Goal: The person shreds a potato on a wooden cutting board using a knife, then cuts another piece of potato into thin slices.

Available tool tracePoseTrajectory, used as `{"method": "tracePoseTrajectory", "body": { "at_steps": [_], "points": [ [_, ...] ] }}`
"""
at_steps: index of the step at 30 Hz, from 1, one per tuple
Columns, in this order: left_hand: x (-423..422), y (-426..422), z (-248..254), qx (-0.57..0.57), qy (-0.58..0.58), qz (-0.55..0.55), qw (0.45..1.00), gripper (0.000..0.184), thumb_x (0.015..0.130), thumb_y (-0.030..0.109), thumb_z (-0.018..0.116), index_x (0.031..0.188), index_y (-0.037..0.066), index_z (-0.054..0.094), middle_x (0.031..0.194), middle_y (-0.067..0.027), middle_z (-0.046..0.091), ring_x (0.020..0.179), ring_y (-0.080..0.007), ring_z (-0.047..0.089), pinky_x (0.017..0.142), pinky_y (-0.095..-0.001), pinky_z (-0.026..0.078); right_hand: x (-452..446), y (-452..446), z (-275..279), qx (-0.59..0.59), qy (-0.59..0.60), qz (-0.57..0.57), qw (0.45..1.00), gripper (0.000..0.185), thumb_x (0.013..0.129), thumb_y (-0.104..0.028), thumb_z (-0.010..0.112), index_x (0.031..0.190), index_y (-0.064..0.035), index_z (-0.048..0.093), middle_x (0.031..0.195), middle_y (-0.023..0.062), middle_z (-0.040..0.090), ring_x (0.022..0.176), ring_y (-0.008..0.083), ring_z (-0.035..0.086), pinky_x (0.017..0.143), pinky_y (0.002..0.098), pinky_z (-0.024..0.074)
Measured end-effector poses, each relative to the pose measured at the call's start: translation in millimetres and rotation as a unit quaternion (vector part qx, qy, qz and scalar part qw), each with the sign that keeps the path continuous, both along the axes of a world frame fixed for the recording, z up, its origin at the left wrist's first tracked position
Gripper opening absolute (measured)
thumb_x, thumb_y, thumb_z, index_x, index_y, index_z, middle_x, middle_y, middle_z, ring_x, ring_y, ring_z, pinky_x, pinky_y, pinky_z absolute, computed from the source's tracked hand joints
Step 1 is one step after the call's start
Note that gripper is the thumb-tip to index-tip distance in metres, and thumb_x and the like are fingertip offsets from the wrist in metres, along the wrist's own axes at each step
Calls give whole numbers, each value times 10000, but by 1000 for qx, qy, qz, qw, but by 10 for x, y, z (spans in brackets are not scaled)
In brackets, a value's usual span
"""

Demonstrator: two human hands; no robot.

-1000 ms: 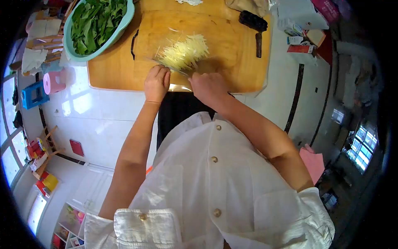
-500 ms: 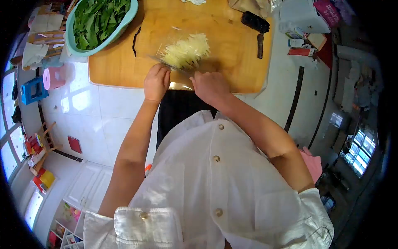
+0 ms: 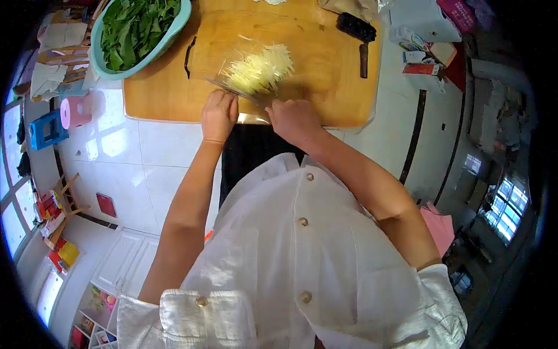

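A heap of thin pale-yellow strips [image 3: 258, 68], looking like shredded potato, lies on the wooden tabletop [image 3: 325, 87]. The blade of a knife [image 3: 235, 89] slants along the near side of the heap. My right hand [image 3: 295, 121] is closed round the knife's handle end, which the fingers hide. Close to the other end of the blade, my left hand [image 3: 220, 116] has its fingers bent and pressed together at the table's near edge. Whatever lies under those fingers is hidden. A few loose strips are scattered around the heap.
At the far left stands a light-blue basin [image 3: 183, 26] full of green leaves [image 3: 136, 35]. A thin black strip [image 3: 189, 57] lies beside it. Toward the right are a black brush-like object [image 3: 356, 27], a dark short bar [image 3: 364, 60] and a brown bag [image 3: 349, 7].
Both hands stay in nearly the same place. The knife blade has tilted slightly and shows more edge-on beside the heap. The view has shifted a little.
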State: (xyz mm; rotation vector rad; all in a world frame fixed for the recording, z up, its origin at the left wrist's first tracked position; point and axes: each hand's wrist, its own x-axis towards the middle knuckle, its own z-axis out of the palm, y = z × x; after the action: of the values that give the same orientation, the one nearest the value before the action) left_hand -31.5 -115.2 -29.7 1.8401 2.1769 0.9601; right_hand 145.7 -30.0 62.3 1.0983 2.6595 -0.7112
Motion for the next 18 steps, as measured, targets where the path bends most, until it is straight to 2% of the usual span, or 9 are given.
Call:
{"method": "tracePoseTrajectory", "body": {
  "at_steps": [6, 12, 14, 18],
  "points": [
    [20, 14, 20, 9, -1, 2, 1000, 64, 798, 89, 649, 825, 35, 631, 888, -122, 615, 846, -318, 582, 740, -383, 487, 14, 36, 51, -4, -11, 10, 1000, 295, 902, -243, 508, 765, -34, 665, 759, 186, 680, 723, 329, 680, 669, 456, 527],
    [18, 31, 25, 12, 3, 3, 1000, 55, 783, 74, 656, 818, 35, 638, 873, -120, 618, 844, -314, 586, 741, -389, 485, 17, 100, -3, 23, -4, 27, 999, 231, 855, -185, 523, 760, -43, 679, 746, 181, 678, 712, 337, 678, 660, 453, 531],
    [19, -44, 64, 6, 2, 6, 1000, 64, 787, 74, 654, 834, 32, 642, 882, -120, 619, 855, -315, 585, 748, -387, 486, 39, 37, -77, -9, 11, 11, 1000, 205, 826, -166, 530, 766, -39, 680, 747, 185, 676, 700, 347, 676, 649, 451, 536],
    [22, -44, 28, -12, -5, 9, 1000, 73, 792, 78, 651, 848, 32, 641, 906, -125, 620, 879, -311, 584, 769, -392, 484, 33, 97, -38, 23, 12, 20, 999, 226, 843, -187, 529, 775, -33, 679, 751, 183, 678, 684, 347, 675, 631, 446, 539]
  ]
}}
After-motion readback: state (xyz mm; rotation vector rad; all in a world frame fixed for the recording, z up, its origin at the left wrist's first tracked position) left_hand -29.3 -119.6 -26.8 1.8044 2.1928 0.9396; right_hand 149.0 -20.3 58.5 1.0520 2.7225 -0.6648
